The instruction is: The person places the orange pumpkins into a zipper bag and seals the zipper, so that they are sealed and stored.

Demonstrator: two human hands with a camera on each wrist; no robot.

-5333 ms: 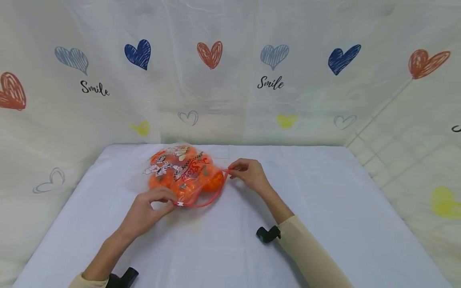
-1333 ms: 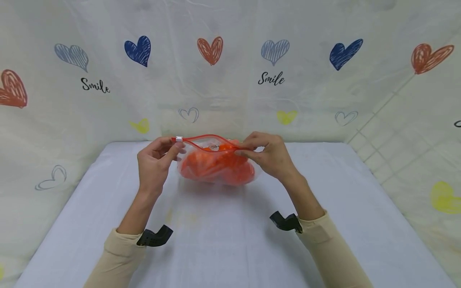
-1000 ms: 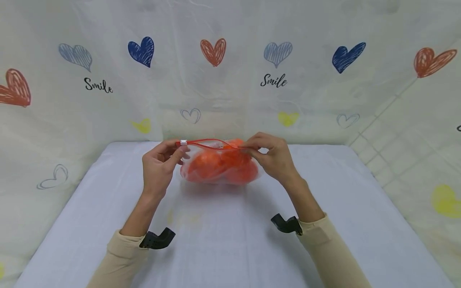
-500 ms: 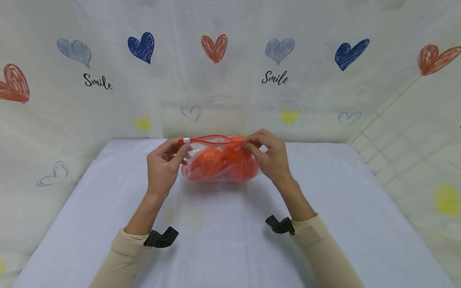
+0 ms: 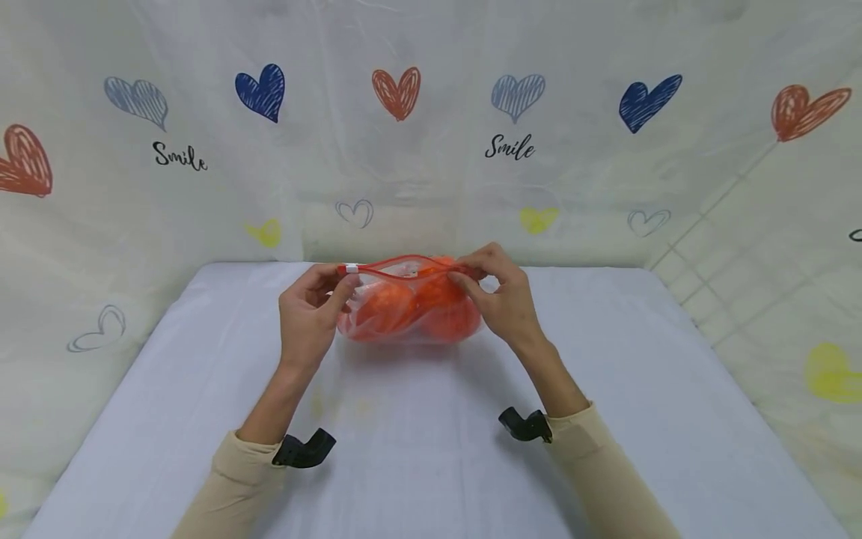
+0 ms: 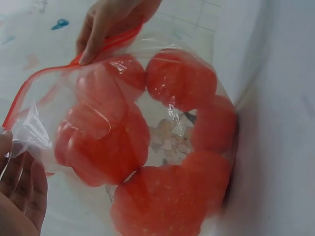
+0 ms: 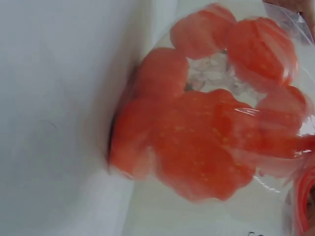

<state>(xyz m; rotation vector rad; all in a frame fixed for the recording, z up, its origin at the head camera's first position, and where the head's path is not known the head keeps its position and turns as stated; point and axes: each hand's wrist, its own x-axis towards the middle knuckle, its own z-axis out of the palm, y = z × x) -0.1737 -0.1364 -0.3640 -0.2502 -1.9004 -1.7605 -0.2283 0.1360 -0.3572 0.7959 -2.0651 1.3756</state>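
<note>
A clear zip bag (image 5: 412,334) with a red zip edge (image 5: 385,274) stands upright near the back middle of the table. Inside sit several orange, lobed pieces shaped like small pumpkins (image 6: 106,140). My left hand (image 5: 308,318) pinches the left end of the zip edge, beside the white slider (image 5: 352,268). At the other end, my right hand (image 5: 506,299) pinches the red edge between thumb and fingers. Between the hands the two zip strips bow apart, leaving a gap. The right wrist view shows the filled bag (image 7: 197,142) but hardly any of the hand.
White cloth covers the table (image 5: 404,464). Behind it hangs a pale curtain (image 5: 431,187) printed with hearts and lettering, close to the bag. A black wrist camera (image 5: 304,449) sits at the left cuff, another camera (image 5: 525,424) at the right.
Earlier the bag lay flat at the left; now it stands upright at the middle. Over the last second the hands have come slightly closer together, and the zip strips have parted wider.
</note>
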